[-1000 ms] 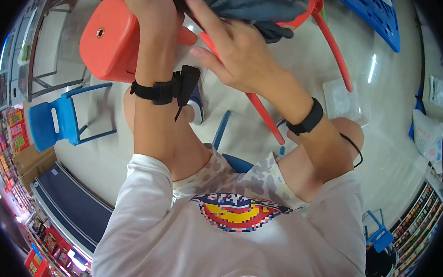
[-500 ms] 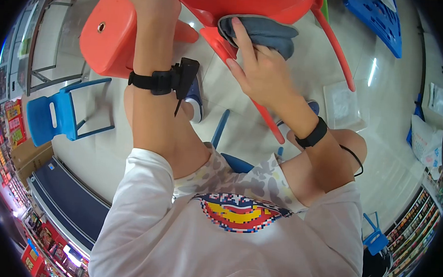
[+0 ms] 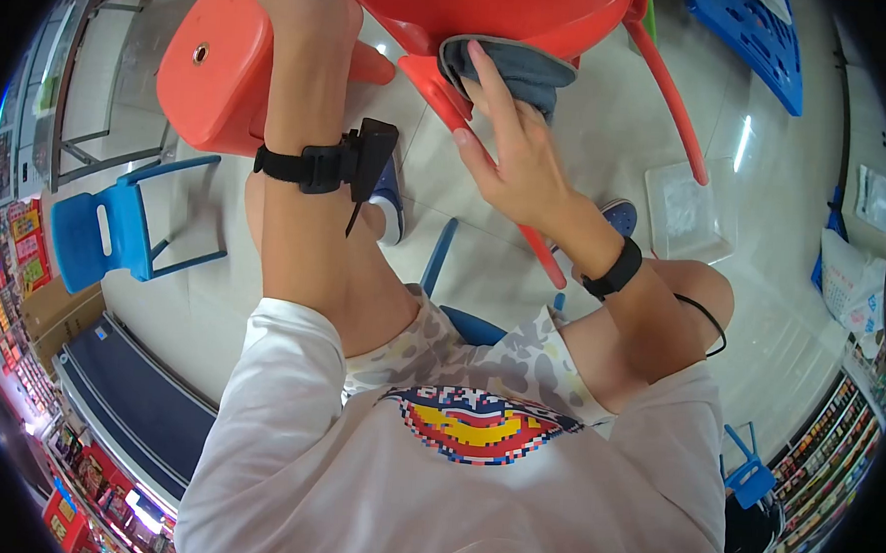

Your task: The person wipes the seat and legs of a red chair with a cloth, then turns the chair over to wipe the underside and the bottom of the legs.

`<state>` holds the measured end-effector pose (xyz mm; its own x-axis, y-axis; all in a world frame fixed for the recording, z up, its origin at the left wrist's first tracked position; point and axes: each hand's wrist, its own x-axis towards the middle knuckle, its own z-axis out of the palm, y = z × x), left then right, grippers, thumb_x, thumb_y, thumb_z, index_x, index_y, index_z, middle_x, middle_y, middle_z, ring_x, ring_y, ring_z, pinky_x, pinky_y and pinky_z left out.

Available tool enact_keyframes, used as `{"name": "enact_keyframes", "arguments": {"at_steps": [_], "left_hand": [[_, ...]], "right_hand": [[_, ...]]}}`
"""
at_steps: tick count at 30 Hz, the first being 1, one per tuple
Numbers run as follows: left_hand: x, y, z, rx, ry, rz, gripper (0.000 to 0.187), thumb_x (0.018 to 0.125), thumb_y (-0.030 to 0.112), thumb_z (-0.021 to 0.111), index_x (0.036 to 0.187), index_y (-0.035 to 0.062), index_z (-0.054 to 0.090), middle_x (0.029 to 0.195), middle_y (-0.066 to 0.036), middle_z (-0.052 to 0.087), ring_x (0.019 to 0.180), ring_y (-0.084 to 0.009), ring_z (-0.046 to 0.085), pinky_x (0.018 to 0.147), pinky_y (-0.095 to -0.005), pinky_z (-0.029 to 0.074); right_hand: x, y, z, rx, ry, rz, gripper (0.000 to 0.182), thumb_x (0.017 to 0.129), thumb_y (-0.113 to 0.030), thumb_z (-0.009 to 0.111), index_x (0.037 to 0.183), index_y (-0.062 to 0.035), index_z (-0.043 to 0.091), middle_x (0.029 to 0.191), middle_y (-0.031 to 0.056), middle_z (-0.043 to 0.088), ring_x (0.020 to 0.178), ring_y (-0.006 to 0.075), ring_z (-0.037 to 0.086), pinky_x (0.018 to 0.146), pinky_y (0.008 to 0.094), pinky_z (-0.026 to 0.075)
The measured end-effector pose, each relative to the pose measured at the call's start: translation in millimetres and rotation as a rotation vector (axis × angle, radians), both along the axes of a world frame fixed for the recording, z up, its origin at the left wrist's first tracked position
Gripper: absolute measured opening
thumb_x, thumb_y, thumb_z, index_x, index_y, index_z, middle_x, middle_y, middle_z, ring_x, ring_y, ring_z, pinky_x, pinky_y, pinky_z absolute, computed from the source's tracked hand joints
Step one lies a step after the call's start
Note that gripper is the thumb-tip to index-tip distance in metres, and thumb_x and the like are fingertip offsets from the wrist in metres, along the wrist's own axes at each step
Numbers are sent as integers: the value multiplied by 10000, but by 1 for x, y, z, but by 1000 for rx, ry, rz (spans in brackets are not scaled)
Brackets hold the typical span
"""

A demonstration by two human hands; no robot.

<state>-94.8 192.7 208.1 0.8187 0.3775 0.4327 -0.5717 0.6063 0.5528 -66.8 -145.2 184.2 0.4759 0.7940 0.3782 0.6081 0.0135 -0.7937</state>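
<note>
My right hand (image 3: 518, 145) holds a dark grey cloth (image 3: 524, 72) against the edge of a red plastic chair (image 3: 497, 9) at the top. Its index finger lies stretched along the cloth, while the thumb rests near a red leg of the chair. Part of the cloth is hidden behind the fingers. At the upper left, my left hand (image 3: 302, 4) reaches up beside the chair, and its fingers run out past the top edge of the view. A red stool (image 3: 214, 64) stands just left of that arm.
A small blue chair (image 3: 115, 229) is on the left, on the tiled floor. To the right lies a white tray (image 3: 685, 214), with a blue plastic piece (image 3: 751, 42) above it. Shelves of goods (image 3: 823, 487) line the lower right. A dark flat-topped counter (image 3: 136, 391) is at lower left.
My right hand and wrist have shifted slightly down and left. The cloth's right end has drawn in and it looks more bunched. The left arm stays nearly still.
</note>
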Motion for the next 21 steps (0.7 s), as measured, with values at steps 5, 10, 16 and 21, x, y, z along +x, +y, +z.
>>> {"name": "enact_keyframes", "arguments": {"at_steps": [5, 10, 16, 21], "left_hand": [[9, -27, 11, 40, -29, 11, 525, 1036, 400, 576, 1407, 29, 555, 1381, -54, 555, 1287, -189, 511, 1106, -350, 399], [34, -93, 58, 263, 278, 949, 464, 1045, 369, 570, 1379, 46, 568, 1352, -49, 564, 1258, -183, 524, 1087, -350, 414], [36, -132, 77, 104, 430, 1042, 498, 1025, 398, 599, 1376, 47, 562, 1354, -67, 561, 1262, -181, 523, 1071, -349, 432], [27, -99, 65, 140, 344, 907, 420, 1026, 411, 598, 1218, 37, 598, 1191, -80, 643, 1110, -188, 621, 956, -354, 515]], "right_hand": [[1, 8, -11, 186, -13, -2, 761, 904, -45, 628, 1571, 53, 276, 1173, 291, 671, 986, 437, 653, 943, 447, 493], [7, 2, -13, 120, -40, 11, 744, 913, -64, 638, 1570, 36, 302, 1151, 246, 686, 954, 418, 659, 858, 446, 521], [23, 13, 1, -35, -358, 50, 707, 934, -143, 658, 1557, 22, 365, 1146, 191, 693, 984, 364, 662, 925, 421, 504], [44, 9, 8, -154, -637, 53, 777, 894, -266, 694, 1570, -37, 387, 1103, 145, 704, 914, 290, 672, 861, 375, 528]]}}
